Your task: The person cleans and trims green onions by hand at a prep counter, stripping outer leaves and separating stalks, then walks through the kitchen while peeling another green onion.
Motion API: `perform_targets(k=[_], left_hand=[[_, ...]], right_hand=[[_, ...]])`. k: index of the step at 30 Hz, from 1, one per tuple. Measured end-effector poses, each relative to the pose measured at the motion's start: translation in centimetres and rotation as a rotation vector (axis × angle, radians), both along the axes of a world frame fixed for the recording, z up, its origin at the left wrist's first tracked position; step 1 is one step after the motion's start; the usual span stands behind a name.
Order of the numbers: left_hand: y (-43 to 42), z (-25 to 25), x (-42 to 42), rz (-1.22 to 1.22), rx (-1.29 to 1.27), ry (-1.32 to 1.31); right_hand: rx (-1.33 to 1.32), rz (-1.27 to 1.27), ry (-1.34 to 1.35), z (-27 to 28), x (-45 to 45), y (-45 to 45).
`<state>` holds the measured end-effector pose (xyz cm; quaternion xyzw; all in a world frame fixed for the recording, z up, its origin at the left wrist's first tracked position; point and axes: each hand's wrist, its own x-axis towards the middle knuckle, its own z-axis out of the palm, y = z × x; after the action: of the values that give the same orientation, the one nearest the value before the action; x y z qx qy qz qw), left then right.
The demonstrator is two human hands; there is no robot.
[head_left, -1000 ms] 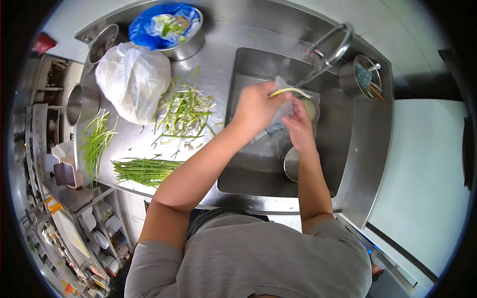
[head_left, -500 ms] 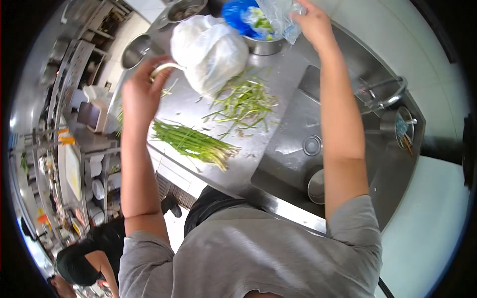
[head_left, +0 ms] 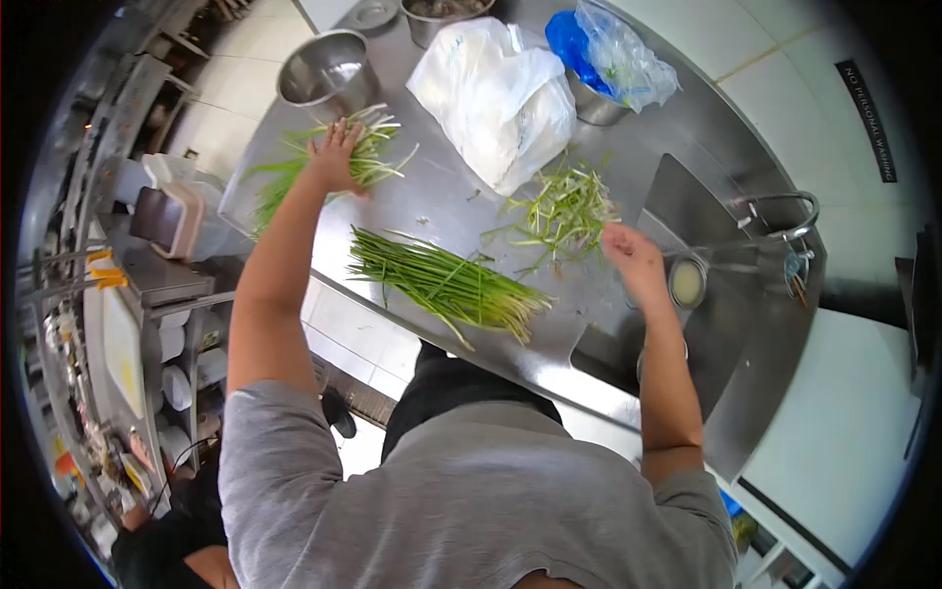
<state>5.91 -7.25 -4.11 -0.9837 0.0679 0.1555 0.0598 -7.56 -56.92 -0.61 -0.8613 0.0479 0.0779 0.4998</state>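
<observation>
My left hand [head_left: 337,159] lies with fingers spread on a loose bunch of spring onions [head_left: 378,157], whose pale ends point right and green tops point toward the counter's left edge. A second, neater bunch of spring onions [head_left: 442,285] rests on the steel counter nearer to me. My right hand [head_left: 635,260] is closed at the right edge of a heap of green and pale trimmings [head_left: 564,211], beside the sink. Whether a scrap is between its fingers is hidden. Behind the heap stands a full white plastic bag [head_left: 500,103].
A steel bowl [head_left: 329,74] sits at the back left, and a pot [head_left: 446,15] at the back. A blue and clear bag [head_left: 618,59] hangs over another pot. To the right is the sink [head_left: 721,368] with a faucet [head_left: 795,221]. Another person [head_left: 172,530] is at lower left.
My left hand has left a pale strip beside the white bag and lies on the spring onions. My right hand has let go of the clear bag and come down to the trimmings. The view has shifted.
</observation>
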Motion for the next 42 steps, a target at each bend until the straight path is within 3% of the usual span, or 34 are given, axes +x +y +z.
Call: perform_targets(k=[5, 6, 7, 9, 11, 14, 16, 19, 22, 25, 26, 29, 32, 35, 38, 40, 42], left_hand=[[0.5, 0.5, -2.2, -0.116, -0.26, -0.242], [-0.5, 1.3, -2.9, -0.142, -0.314, -0.339], [-1.6, 1.3, -4.1, -0.186, -0.481, -0.322], [-4.3, 0.7, -7.8, -0.268, -0.802, -0.274], [-7.6, 0.5, -11.4, -0.232, -0.899, -0.128], [-10.7, 1.2, -14.9, -0.367, -0.803, -0.071], [-11.4, 1.3, -15.7, -0.428, -0.699, -0.05], [-11.0, 1.7, -15.4, -0.185, -1.058, 0.008], [-9.6, 3.5, -13.6, 0.025, -1.231, 0.193], [-8.9, 6.8, -12.2, -0.082, -1.16, 0.099], [-8.9, 8.0, -12.1, -0.114, -1.043, 0.164], [-9.0, 4.7, -12.7, -0.373, -0.509, -0.074], [-10.8, 3.7, -15.2, -0.343, -0.609, -0.296], [-13.8, 4.4, -16.8, -0.488, -0.733, -0.202], [-17.5, 4.2, -17.8, -0.541, -0.779, -0.118], [-19.7, 3.6, -18.1, -0.547, -0.768, -0.082], [-21.4, 2.8, -18.5, -0.549, -0.742, -0.06]], right_hand=[[-0.141, -0.073, 0.122, 0.8, -6.8, 6.7], [-0.051, -0.074, 0.126, 0.0, -6.9, 8.4], [0.044, -0.077, 0.121, -0.8, -6.7, 10.4], [-0.028, -0.099, 0.097, -1.3, -5.3, 14.9], [-0.126, -0.058, -0.016, -3.4, -4.3, 17.5], [-0.243, 0.143, 0.104, -3.4, -2.9, 18.6], [-0.068, 0.048, 0.108, -1.1, -3.0, 18.7], [0.007, -0.015, 0.09, 2.2, -3.7, 17.6], [0.042, 0.024, 0.073, 3.3, -4.6, 15.4], [-0.043, 0.071, 0.009, 3.3, -5.3, 14.8], [-0.095, 0.083, -0.018, 3.1, -5.6, 15.0], [-0.372, 0.186, 0.073, 0.6, -7.2, 15.4], [-0.6, 0.14, -0.283, -3.6, -10.0, 14.9], [-0.417, -0.027, -0.385, -3.9, -9.9, 12.9], [-0.24, -0.26, -0.295, -2.9, -7.9, 7.5], [-0.351, -0.395, -0.107, -2.9, -5.1, 0.6], [0.213, -0.638, -0.076, -2.9, -2.7, -7.1]])
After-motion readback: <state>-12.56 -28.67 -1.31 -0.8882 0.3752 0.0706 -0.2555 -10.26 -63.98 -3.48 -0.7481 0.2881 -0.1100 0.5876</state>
